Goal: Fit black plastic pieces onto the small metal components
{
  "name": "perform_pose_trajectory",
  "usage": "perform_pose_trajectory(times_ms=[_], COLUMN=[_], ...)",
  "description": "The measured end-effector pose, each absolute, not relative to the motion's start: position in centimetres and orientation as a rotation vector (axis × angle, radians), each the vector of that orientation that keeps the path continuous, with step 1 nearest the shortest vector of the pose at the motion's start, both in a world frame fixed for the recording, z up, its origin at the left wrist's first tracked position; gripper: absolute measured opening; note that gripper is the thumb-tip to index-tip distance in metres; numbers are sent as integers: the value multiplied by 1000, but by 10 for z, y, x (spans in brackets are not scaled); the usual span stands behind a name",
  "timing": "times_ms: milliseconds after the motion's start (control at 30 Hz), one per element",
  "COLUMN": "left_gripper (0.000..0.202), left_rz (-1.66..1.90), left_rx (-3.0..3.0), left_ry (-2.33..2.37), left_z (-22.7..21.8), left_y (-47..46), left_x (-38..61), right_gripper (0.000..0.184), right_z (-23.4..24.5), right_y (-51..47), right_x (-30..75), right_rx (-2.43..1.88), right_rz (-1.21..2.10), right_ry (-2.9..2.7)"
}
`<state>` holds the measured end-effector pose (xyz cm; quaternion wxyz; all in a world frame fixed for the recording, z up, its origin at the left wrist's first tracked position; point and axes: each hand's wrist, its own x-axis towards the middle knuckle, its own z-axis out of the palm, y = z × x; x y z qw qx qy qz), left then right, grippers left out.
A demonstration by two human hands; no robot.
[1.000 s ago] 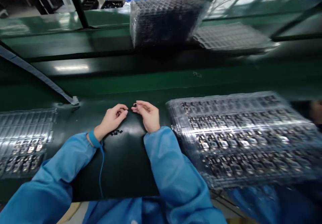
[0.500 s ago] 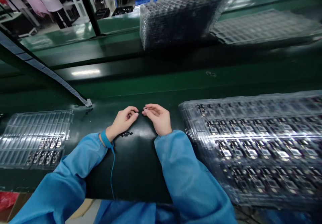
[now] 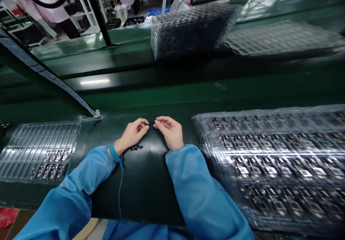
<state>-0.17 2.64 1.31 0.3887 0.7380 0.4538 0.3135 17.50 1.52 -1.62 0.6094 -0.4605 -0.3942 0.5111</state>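
Note:
Above the dark green work surface (image 3: 147,182), my two hands face each other with a narrow gap between the fingertips. My left hand (image 3: 134,131) is curled, thumb close to the index finger; anything in that pinch is too small to make out. A blue wrist strap (image 3: 114,153) with a thin cord circles the left wrist. My right hand (image 3: 170,130) is also closed, thumb and fingertips pressed together, their contents hidden. Several small black pieces (image 3: 136,147) lie on the surface just below my left hand.
A clear tray (image 3: 40,134) at left holds several small electronic modules (image 3: 55,155). Stacked clear trays (image 3: 205,135) filled with similar modules stand at right. Behind are a tall tray stack (image 3: 188,35), a flat tray (image 3: 280,38) and a slanted post (image 3: 54,78). People in pink (image 3: 50,6) stand far back.
The whole view has shifted slightly, so things sit a little lower in the picture. My hands stay facing each other, fingers still closed, with almost the same gap.

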Motion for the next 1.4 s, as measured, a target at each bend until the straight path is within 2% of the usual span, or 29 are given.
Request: perform_pose_trajectory(times_ms=[633,833,1400], left_gripper=[22,22,25], left_rz=[792,794,786], left_rx=[1900,1885,1839], left_ry=[1164,1166,1146], left_z=[15,13,11], left_y=[25,25,26], left_x=[-1,-2,-3], right_gripper=[31,24,31], right_z=[-13,-13,-20], right_y=[14,13,15], right_x=[175,175,175], right_rx=[-1079,-1115,-1180], right_rz=[1165,1142,1107], right_ry=[-931,-973,-986])
